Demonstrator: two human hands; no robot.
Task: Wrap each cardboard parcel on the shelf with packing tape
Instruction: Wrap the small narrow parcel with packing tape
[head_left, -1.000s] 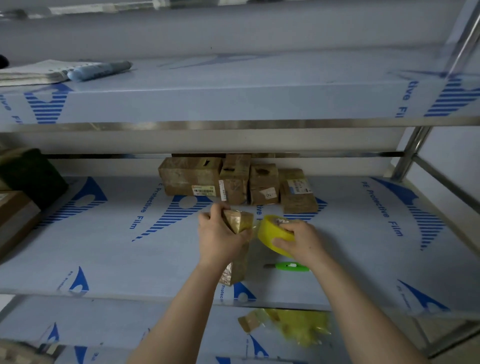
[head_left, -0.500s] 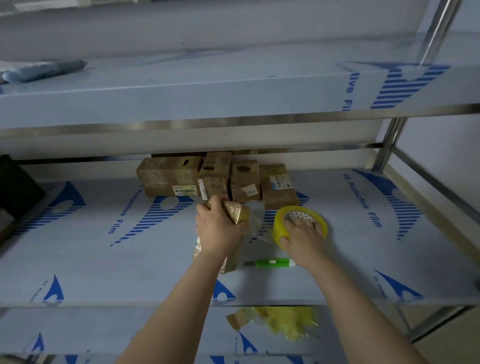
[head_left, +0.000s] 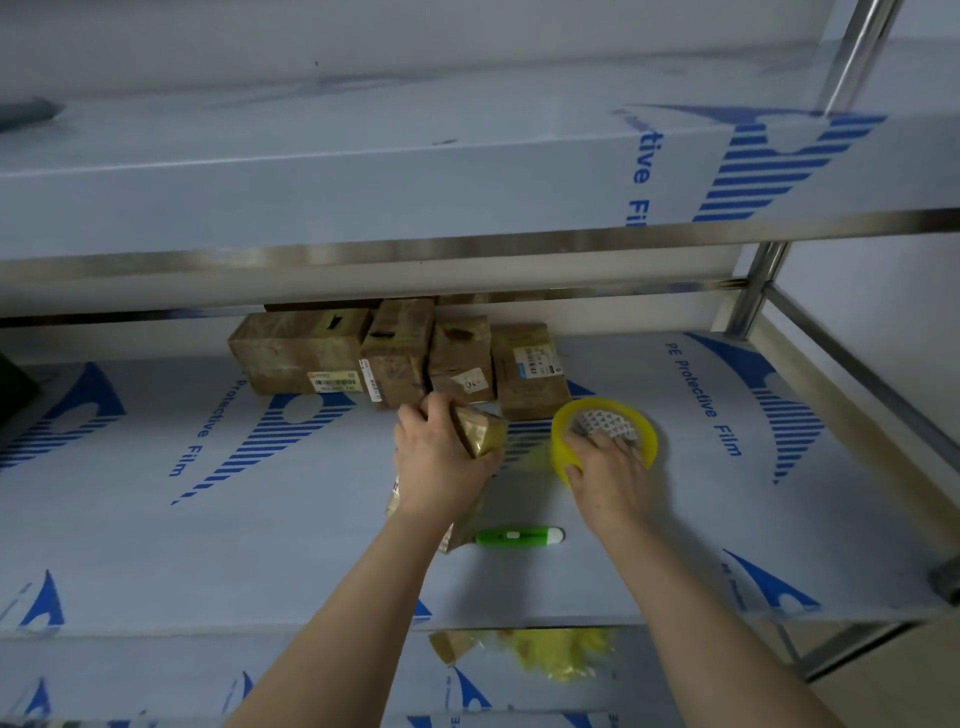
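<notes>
My left hand (head_left: 441, 457) grips a small cardboard parcel (head_left: 480, 431) and holds it upright on the middle shelf (head_left: 208, 519). Its lower end shows below my wrist. My right hand (head_left: 605, 470) holds a yellow roll of packing tape (head_left: 605, 434) just to the parcel's right, fingers reaching into the roll's core. A thin strip of tape stretches from the roll to the parcel. Several other cardboard parcels (head_left: 395, 358) stand in a row at the back of the shelf.
A green cutter (head_left: 517, 536) lies on the shelf between my forearms. Crumpled yellow tape scraps (head_left: 563, 654) and a cardboard piece (head_left: 452, 644) sit on the lower shelf. An upper shelf (head_left: 363, 171) overhangs. Steel posts (head_left: 758, 291) stand at right. A dark object (head_left: 13, 384) lies at left.
My right hand has swung the tape roll out to the right, away from the parcel, and turned it flat so its core faces up. The left hand keeps its grip on the parcel.
</notes>
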